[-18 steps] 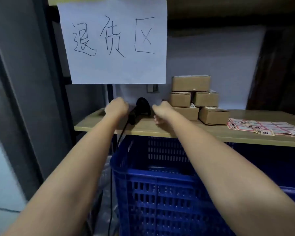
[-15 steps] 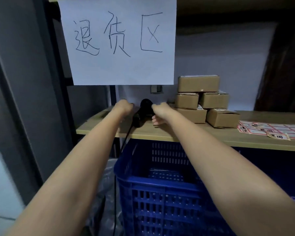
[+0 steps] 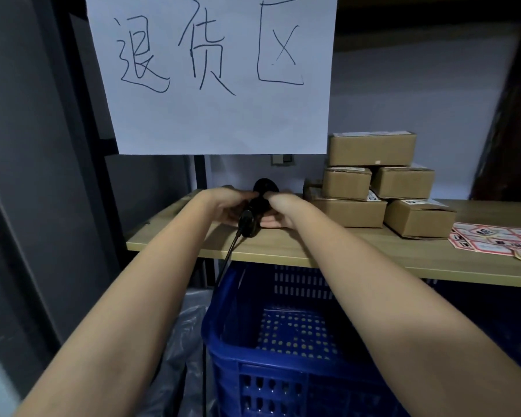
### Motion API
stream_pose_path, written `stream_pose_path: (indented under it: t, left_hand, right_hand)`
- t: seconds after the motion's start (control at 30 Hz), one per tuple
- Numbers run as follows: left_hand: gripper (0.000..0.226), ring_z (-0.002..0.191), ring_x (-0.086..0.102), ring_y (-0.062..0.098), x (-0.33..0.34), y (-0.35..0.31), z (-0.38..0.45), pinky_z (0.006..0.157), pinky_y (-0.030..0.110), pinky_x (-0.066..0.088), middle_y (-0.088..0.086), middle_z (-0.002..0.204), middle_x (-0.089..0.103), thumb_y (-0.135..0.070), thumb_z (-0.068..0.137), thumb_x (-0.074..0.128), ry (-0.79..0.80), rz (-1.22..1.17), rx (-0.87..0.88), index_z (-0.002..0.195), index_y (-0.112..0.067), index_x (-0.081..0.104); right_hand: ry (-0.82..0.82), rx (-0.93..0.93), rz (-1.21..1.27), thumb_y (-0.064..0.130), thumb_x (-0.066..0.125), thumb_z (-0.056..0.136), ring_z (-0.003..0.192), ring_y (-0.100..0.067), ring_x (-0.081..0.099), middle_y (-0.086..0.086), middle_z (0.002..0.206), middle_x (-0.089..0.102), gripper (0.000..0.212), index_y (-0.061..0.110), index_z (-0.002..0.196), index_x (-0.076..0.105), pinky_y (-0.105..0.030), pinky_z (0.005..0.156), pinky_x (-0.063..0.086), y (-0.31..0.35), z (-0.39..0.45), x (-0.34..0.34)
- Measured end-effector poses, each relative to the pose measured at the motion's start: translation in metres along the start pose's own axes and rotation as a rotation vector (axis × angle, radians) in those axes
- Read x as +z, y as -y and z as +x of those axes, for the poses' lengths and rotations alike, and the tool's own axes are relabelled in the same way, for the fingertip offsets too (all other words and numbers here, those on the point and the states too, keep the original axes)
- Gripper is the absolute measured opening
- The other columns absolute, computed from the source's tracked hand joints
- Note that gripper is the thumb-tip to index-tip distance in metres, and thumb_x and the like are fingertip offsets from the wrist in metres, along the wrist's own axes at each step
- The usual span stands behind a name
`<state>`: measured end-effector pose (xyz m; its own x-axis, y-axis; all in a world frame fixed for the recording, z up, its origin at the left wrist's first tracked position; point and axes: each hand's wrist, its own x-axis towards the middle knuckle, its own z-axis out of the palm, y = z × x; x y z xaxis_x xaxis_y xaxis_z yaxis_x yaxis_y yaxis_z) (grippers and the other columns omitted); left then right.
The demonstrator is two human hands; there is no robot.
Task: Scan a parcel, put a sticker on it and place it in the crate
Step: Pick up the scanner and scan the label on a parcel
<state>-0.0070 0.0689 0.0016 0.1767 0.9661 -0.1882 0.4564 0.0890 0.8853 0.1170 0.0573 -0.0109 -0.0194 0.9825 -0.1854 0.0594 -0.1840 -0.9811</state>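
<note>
Gripping the black scanner [image 3: 257, 206] on the shelf [image 3: 283, 249]: left hand [image 3: 223, 207] and right hand [image 3: 278, 210] curl around it from both sides, though finger contact is partly hidden. Parcels [image 3: 373, 182] sit stacked just right, stickers [image 3: 497, 240] farther right, crate [image 3: 283, 356] below. Best lift one-handed, minding the cable [image 3: 227, 257].

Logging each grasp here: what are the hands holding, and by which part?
Both hands, left hand and right hand, close on the black scanner around its handle, on the shelf.
</note>
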Motion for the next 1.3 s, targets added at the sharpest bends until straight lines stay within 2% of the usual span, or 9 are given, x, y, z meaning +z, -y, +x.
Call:
stream_pose_path:
  t: [0.1, 0.17, 0.3, 0.43, 0.6, 0.7, 0.9, 1.13, 1.3]
  left_hand:
    - [0.032, 0.103, 0.058, 0.026, -0.003, 0.004, 0.000, 0.099, 0.037, 0.046, 0.009, 0.102, 0.064, -0.041, 0.089, 0.054, 0.019, -0.016, -0.019, 0.099, -0.011, 0.060]
    - [0.031, 0.099, 0.059, 0.025, -0.005, 0.007, -0.004, 0.093, 0.036, 0.048, 0.009, 0.100, 0.063, -0.041, 0.088, 0.056, 0.020, -0.049, -0.022, 0.097, -0.012, 0.060]
    - [0.027, 0.080, 0.062, 0.017, -0.011, 0.009, -0.022, 0.062, 0.025, 0.053, 0.004, 0.090, 0.065, -0.040, 0.086, 0.059, 0.049, -0.054, -0.017, 0.093, -0.014, 0.061]
    - [0.030, 0.080, 0.067, 0.016, -0.012, 0.008, -0.045, 0.050, 0.020, 0.055, 0.002, 0.090, 0.069, -0.039, 0.082, 0.064, 0.090, -0.080, 0.025, 0.097, -0.012, 0.064]
    - [0.038, 0.074, 0.074, 0.016, -0.002, 0.000, -0.075, 0.054, 0.021, 0.056, 0.003, 0.079, 0.077, -0.041, 0.078, 0.067, 0.113, -0.068, 0.091, 0.099, -0.009, 0.067]
    - [0.031, 0.065, 0.073, 0.015, 0.014, -0.012, -0.098, 0.051, 0.020, 0.054, 0.000, 0.068, 0.076, -0.039, 0.081, 0.065, 0.130, -0.065, 0.138, 0.090, -0.010, 0.068]
    - [0.044, 0.072, 0.071, 0.023, 0.066, -0.041, -0.135, 0.064, 0.029, 0.060, 0.014, 0.084, 0.071, -0.037, 0.082, 0.065, 0.179, -0.057, 0.251, 0.105, 0.001, 0.064]
    - [0.034, 0.056, 0.066, 0.013, 0.131, -0.065, -0.141, 0.055, 0.026, 0.058, 0.007, 0.075, 0.066, -0.029, 0.080, 0.069, 0.157, -0.128, 0.363, 0.102, -0.007, 0.058]
    - [0.033, 0.059, 0.066, 0.011, 0.156, -0.081, -0.135, 0.069, 0.031, 0.061, 0.007, 0.077, 0.067, -0.028, 0.076, 0.074, 0.138, -0.133, 0.455, 0.099, -0.008, 0.062]
  right_hand:
    - [0.012, -0.005, 0.031, 0.021, 0.045, 0.097, 0.105, -0.032, 0.064, -0.025, 0.125, 0.055, 0.045, 0.001, 0.136, 0.036, -0.035, 0.080, 0.053, -0.004, 0.001, -0.001]
    - [0.033, -0.008, 0.043, 0.023, 0.048, 0.095, 0.083, -0.028, 0.065, -0.023, 0.110, 0.058, 0.048, 0.000, 0.136, 0.038, -0.032, 0.077, 0.053, -0.006, -0.003, 0.000]
    - [0.040, -0.022, 0.091, 0.029, 0.055, 0.092, 0.067, -0.023, 0.059, -0.015, 0.081, 0.057, 0.051, 0.001, 0.133, 0.041, -0.033, 0.067, 0.056, -0.006, -0.012, 0.004]
    - [0.066, -0.035, 0.142, 0.038, 0.057, 0.089, 0.076, -0.023, 0.063, -0.014, 0.098, 0.065, 0.054, 0.007, 0.132, 0.045, -0.031, 0.055, 0.054, -0.007, -0.031, 0.007]
    - [0.062, -0.077, 0.196, 0.049, 0.060, 0.081, 0.117, -0.027, 0.054, -0.012, 0.141, 0.048, 0.073, 0.012, 0.140, 0.037, -0.041, 0.084, 0.055, -0.012, -0.051, 0.005]
    - [0.058, -0.102, 0.237, 0.054, 0.061, 0.077, 0.125, -0.026, 0.049, -0.006, 0.142, 0.047, 0.080, 0.011, 0.139, 0.038, -0.046, 0.103, 0.044, -0.014, -0.070, -0.008]
    - [0.043, -0.219, 0.253, 0.057, 0.057, 0.077, 0.108, -0.023, 0.062, -0.004, 0.101, 0.073, 0.054, 0.021, 0.116, 0.062, -0.044, 0.103, 0.043, -0.021, -0.115, -0.055]
    - [-0.092, -0.293, 0.222, 0.058, 0.056, 0.077, 0.109, -0.024, 0.061, -0.004, 0.119, 0.065, 0.030, 0.035, 0.095, 0.056, -0.046, 0.100, 0.046, -0.028, -0.159, -0.114]
    - [-0.109, -0.331, 0.268, 0.058, 0.054, 0.080, 0.101, -0.026, 0.067, -0.008, 0.116, 0.065, 0.034, 0.032, 0.102, 0.054, -0.046, 0.092, 0.052, -0.026, -0.173, -0.141]
